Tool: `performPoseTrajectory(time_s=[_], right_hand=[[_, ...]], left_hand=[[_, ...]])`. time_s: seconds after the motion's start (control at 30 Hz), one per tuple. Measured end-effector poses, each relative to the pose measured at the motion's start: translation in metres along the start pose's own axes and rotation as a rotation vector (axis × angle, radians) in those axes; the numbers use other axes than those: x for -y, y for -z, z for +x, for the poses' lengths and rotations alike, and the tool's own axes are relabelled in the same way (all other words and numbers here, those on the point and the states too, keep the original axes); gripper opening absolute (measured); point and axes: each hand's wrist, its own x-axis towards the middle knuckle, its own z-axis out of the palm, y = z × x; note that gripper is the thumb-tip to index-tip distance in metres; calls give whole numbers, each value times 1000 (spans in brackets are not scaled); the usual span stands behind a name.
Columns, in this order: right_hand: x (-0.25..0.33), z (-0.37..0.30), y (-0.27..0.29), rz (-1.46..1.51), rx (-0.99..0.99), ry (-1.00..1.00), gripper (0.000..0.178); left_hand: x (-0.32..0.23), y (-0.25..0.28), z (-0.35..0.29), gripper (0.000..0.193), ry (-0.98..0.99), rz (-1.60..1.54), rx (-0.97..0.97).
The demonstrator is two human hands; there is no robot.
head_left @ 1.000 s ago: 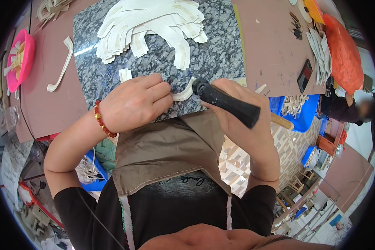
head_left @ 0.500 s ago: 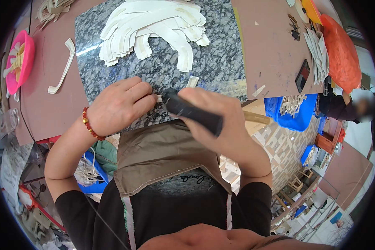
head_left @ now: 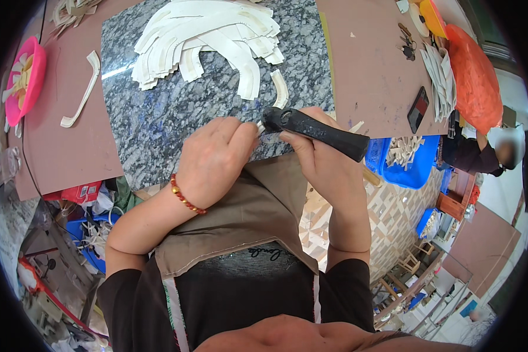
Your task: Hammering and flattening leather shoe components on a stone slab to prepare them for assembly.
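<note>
My left hand [head_left: 214, 154], a beaded bracelet on its wrist, is closed with its fingertips pinching a narrow white strip [head_left: 260, 127]. The fingers hide most of that strip. Right beside those fingertips, the rounded end of a black hammer head [head_left: 328, 132] sits over the strip's end; whether they touch I cannot tell. My right hand [head_left: 332, 176] is closed round the hammer, whose wooden handle [head_left: 372, 176] shows beyond the hand. Both hands are at the near edge of a speckled stone slab [head_left: 158, 117]. A short curved white strip [head_left: 280, 89] lies just past the hammer.
Overlapping curved white strips [head_left: 205, 41] form a pile on the slab. On the brown table, another strip [head_left: 83, 94] and a pink basin [head_left: 35, 76] are left; a phone [head_left: 418, 110] and orange bag [head_left: 475, 82] are right. A blue bin [head_left: 413, 173] stands below; another person [head_left: 475, 155] is far right.
My left hand has moved right and nearer to me, still pinching the strip. The hammer has shifted right with my right hand. More of the short curved strip now shows.
</note>
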Motion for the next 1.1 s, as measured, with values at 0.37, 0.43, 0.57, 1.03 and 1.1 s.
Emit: performPoseTrajectory(time_s=[0.37,0.43,0.57,1.03,1.1], right_hand=[[14,0,5,1,-66,44,22],[12,-6,-5,-1,-23,72,22],[14,4,0,-36,22,57,21],[23,-3,-1,-9,84,41,19],[27,-2,0,-42,86,50,17]], left_hand=[[5,11,-16,38,-168,118,79],[3,10,-16,37,-164,149,84],[5,15,-14,36,-156,138,122],[32,49,3,20,-401,62,323],[34,50,3,21,-462,99,325]])
